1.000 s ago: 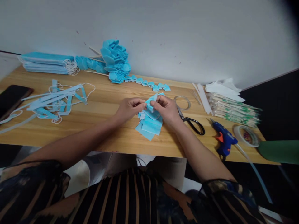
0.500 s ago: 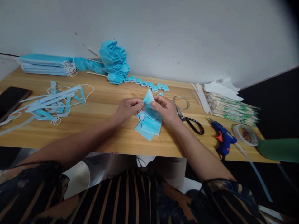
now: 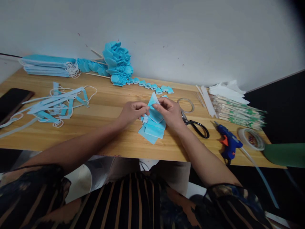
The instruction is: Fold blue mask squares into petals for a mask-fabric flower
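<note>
Between my two hands is a light blue piece of mask fabric (image 3: 152, 101), folded to a point at the top. My left hand (image 3: 133, 113) pinches its left edge between thumb and fingers. From the other side, my right hand (image 3: 170, 112) grips it with the thumb lying across the front. Beneath them, a loose pile of cut blue fabric squares (image 3: 154, 131) rests on the wooden table (image 3: 107, 101). Small folded blue petals (image 3: 147, 86) form a row just beyond my hands. Black-handled scissors (image 3: 199, 128) lie beside my right wrist.
Left: stacked face masks (image 3: 49, 65), cut strips with ear loops (image 3: 54, 105), a phone (image 3: 14, 101). Blue fabric flowers (image 3: 116, 62) lie against the wall. Right: clear tape roll (image 3: 186, 105), wrapped chopsticks (image 3: 238, 111), blue glue gun (image 3: 227, 141), larger tape roll (image 3: 251, 139).
My left fingertips have shifted slightly right along the fabric piece. Both hands keep their hold, and the whole view has moved very little.
</note>
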Motion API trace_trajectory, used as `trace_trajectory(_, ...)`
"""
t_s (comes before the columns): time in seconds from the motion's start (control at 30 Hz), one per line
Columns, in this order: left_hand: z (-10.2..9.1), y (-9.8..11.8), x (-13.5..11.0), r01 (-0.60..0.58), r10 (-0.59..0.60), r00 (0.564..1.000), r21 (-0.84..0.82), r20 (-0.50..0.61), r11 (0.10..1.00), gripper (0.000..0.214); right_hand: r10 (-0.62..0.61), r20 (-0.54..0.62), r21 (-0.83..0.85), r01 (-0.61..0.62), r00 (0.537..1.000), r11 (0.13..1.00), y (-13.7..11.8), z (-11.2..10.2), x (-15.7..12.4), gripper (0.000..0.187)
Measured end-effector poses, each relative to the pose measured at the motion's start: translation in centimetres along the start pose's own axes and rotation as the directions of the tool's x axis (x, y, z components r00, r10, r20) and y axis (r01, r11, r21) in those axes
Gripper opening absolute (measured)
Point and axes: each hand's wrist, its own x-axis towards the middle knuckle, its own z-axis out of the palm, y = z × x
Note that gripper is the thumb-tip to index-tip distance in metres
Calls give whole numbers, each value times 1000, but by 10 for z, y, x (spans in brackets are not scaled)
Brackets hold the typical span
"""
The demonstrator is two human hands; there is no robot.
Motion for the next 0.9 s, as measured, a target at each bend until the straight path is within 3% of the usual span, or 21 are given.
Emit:
trace_trajectory(0.43, 0, 0, 2, 11, -11, 1000, -52, 7, 999, 22, 5, -32, -26, -6, 999, 1000, -4, -1, -1, 23)
trace_trajectory(0.9, -1, -3, 2, -3, 2, 1000, -14, -24, 1000, 26, 5, 35, -15, -4, 999, 1000, 1, 1, -1, 23)
